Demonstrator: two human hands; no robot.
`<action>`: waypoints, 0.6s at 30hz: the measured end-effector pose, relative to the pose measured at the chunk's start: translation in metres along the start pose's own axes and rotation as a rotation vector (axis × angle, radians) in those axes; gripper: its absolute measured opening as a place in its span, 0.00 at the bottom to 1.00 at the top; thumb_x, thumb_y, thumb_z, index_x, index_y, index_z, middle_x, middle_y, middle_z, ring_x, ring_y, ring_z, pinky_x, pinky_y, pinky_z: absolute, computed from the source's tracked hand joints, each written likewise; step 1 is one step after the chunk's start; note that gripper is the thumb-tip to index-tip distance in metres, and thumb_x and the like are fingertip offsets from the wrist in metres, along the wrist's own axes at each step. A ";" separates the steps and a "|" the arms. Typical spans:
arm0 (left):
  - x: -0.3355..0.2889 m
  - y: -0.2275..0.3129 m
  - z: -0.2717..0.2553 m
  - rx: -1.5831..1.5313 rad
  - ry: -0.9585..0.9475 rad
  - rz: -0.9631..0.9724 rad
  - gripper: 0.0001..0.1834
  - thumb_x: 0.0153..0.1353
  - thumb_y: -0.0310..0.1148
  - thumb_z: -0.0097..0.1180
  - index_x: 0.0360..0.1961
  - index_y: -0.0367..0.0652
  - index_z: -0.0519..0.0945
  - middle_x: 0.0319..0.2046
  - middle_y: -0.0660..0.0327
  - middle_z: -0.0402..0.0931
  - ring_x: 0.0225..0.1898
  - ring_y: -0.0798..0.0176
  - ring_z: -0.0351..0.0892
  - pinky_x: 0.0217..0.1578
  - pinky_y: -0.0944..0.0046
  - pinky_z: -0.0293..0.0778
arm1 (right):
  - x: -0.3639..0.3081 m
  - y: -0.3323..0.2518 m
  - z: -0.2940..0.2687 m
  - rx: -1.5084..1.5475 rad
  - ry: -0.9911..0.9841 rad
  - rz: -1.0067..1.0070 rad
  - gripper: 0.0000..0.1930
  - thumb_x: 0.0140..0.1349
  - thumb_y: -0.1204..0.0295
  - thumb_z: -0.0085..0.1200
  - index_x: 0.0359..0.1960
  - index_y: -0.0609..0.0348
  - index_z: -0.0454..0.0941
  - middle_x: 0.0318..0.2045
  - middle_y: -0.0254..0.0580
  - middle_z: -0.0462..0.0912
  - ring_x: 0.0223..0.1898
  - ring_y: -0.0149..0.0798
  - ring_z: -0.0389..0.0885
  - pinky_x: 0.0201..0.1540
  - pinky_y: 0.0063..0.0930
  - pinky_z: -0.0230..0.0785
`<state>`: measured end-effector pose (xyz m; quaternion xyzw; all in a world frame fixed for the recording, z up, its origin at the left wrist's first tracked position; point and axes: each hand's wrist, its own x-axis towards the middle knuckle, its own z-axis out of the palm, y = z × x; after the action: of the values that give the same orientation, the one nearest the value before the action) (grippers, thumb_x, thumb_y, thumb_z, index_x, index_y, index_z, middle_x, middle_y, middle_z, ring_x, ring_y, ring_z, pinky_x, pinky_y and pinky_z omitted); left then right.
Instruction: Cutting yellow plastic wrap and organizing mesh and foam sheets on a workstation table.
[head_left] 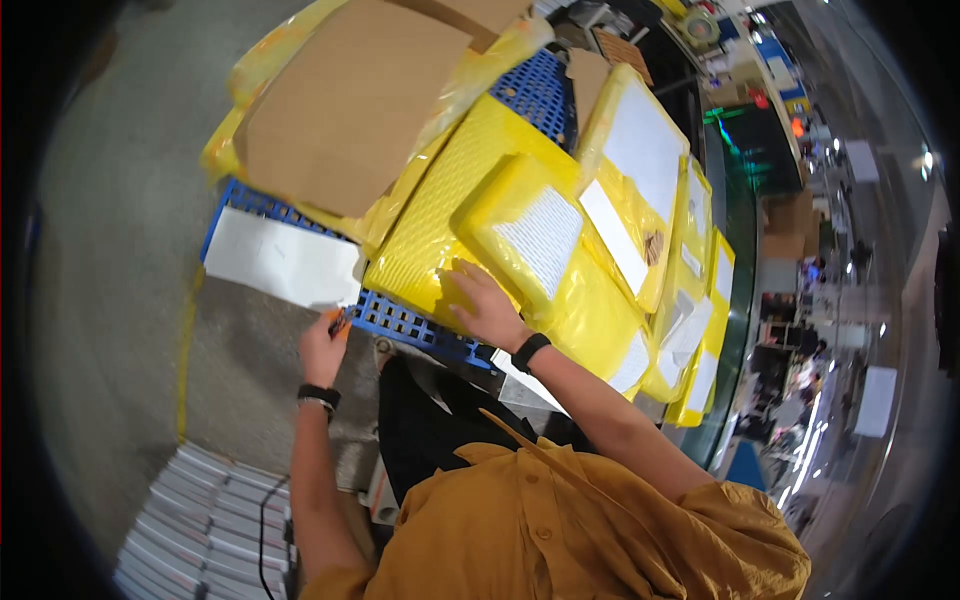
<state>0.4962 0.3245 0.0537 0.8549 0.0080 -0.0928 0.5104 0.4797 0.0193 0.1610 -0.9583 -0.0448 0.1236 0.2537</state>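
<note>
My left hand is closed around a small orange and dark hand tool, whose exact kind is too small to make out. It is by the corner of a white flat sheet at the edge of the blue perforated platform. My right hand lies with fingers spread on a large yellow bubble-wrapped package. Just beyond that hand, a smaller yellow-wrapped parcel with a white printed label rests on top of the large one.
A big brown cardboard sheet over yellow wrap covers the far left of the platform. Several yellow-wrapped packages overlap along the right side. A dark green surface runs beyond them. Stacked grey-white flat pieces lie on the floor at lower left.
</note>
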 end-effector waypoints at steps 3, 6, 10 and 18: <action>-0.018 0.008 0.008 0.156 -0.124 -0.148 0.11 0.65 0.35 0.55 0.41 0.39 0.82 0.27 0.45 0.80 0.29 0.44 0.81 0.30 0.55 0.72 | -0.025 0.014 -0.018 0.088 0.291 -0.028 0.25 0.57 0.71 0.61 0.59 0.56 0.74 0.60 0.54 0.73 0.60 0.60 0.69 0.65 0.48 0.62; -0.033 0.044 0.031 -0.032 -0.279 -0.369 0.13 0.68 0.37 0.55 0.45 0.40 0.82 0.25 0.57 0.81 0.25 0.62 0.80 0.28 0.62 0.73 | -0.063 0.047 -0.040 0.060 0.499 0.124 0.26 0.57 0.69 0.62 0.59 0.55 0.74 0.58 0.56 0.73 0.60 0.60 0.68 0.63 0.48 0.61; -0.043 0.123 0.081 -0.458 -0.250 -0.340 0.20 0.71 0.37 0.53 0.59 0.39 0.76 0.38 0.64 0.79 0.30 0.74 0.77 0.27 0.73 0.73 | -0.149 0.142 -0.047 -0.125 0.783 0.563 0.31 0.56 0.62 0.65 0.63 0.50 0.71 0.63 0.61 0.67 0.64 0.61 0.63 0.66 0.51 0.56; 0.015 0.170 0.185 -0.625 -0.089 -0.447 0.23 0.68 0.49 0.57 0.49 0.38 0.78 0.28 0.63 0.79 0.12 0.76 0.57 0.13 0.73 0.53 | -0.319 0.279 -0.031 0.074 0.676 1.464 0.47 0.52 0.42 0.63 0.71 0.46 0.59 0.71 0.62 0.53 0.71 0.65 0.50 0.68 0.61 0.49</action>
<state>0.5014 0.0802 0.1134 0.6305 0.2000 -0.2317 0.7133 0.1867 -0.2847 0.1168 -0.7211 0.6776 -0.0366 0.1396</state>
